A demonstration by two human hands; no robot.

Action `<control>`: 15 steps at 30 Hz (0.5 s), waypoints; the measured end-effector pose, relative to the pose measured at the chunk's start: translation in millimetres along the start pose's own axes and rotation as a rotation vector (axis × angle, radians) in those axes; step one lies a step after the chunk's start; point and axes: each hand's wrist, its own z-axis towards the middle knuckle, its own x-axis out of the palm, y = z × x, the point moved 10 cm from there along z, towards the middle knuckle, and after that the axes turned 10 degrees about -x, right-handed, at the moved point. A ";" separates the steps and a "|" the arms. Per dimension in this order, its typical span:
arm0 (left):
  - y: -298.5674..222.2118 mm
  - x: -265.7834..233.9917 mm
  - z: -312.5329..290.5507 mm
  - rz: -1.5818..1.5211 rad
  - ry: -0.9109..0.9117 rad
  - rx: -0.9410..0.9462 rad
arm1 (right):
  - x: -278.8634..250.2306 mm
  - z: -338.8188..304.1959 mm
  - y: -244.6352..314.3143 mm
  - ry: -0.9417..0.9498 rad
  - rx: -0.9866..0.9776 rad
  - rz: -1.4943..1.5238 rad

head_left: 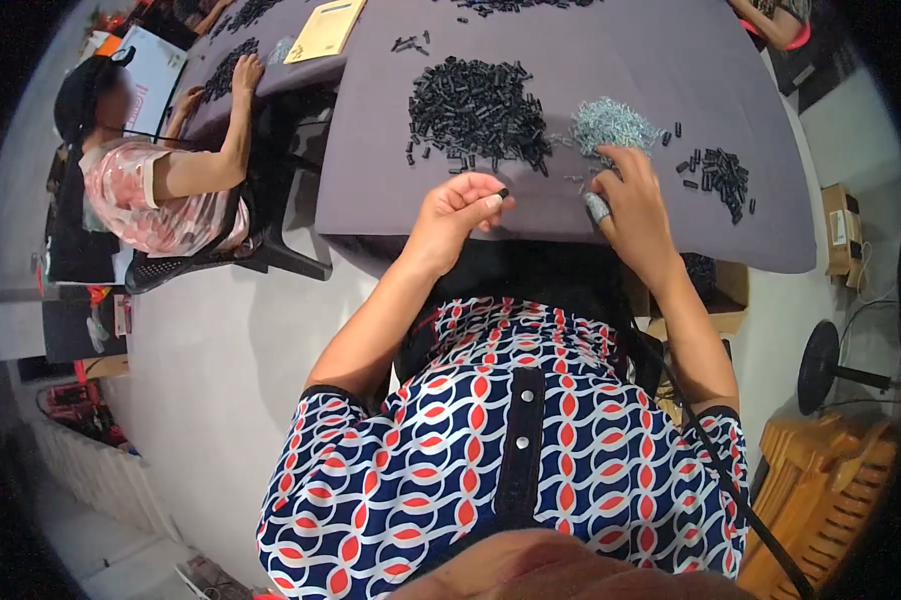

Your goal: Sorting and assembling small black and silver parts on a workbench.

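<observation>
My left hand is closed in a pinch on a small black cylindrical piece, held just past the near table edge. To its right, my right hand is open, fingers bent and apart, at the near side of a heap of small silvery metal parts. Grey wrapping covers a digit of that hand. Beyond my left hand lies a large heap of black cylindrical pieces. A smaller group of black pieces sits right of my right hand.
A grey cloth covers the table. At the left, a seated person handles another black heap near a yellow booklet. A black fan, cardboard box and wooden chair stand at the right.
</observation>
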 end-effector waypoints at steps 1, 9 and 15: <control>-0.1 0.3 -0.7 -0.001 -0.001 0.002 | -5.1 -2.2 1.3 -0.042 0.017 0.029; 4.4 17.8 2.4 0.072 -0.032 0.001 | 21.7 6.0 -3.0 -0.091 0.359 0.852; -1.0 30.1 0.9 0.243 -0.050 0.079 | 42.1 22.3 22.5 -0.012 0.310 1.101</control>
